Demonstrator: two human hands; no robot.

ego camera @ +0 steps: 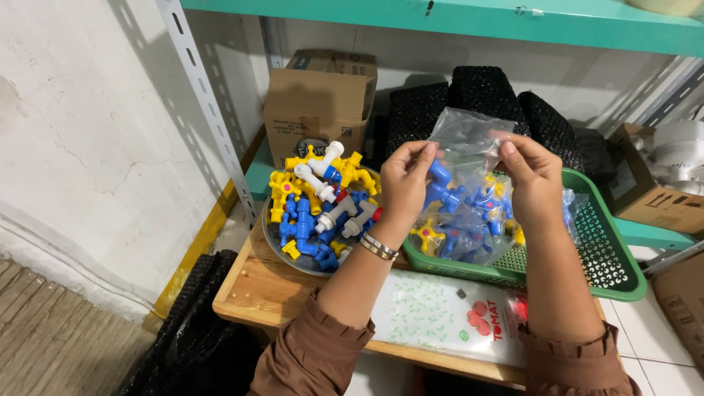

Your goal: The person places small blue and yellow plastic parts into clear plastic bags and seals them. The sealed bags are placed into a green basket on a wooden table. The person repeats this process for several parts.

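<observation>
My left hand (405, 176) and my right hand (533, 176) pinch the two top corners of a clear plastic bag (469, 202). Inside the bag are several blue and yellow plastic taps, and it hangs over a green plastic basket (620, 271). To the left sits a round metal bowl (273, 246) heaped with blue, yellow and white plastic taps (323, 198). A flat printed plastic packet (447, 315) lies on the small wooden table (257, 290) under my wrists.
A brown cardboard box (319, 103) stands behind the bowl, with black mesh pots (484, 92) stacked beside it. A perforated metal shelf post (209, 110) runs down the left. More boxes (660, 209) sit at right. Black mesh material (198, 323) lies on the floor.
</observation>
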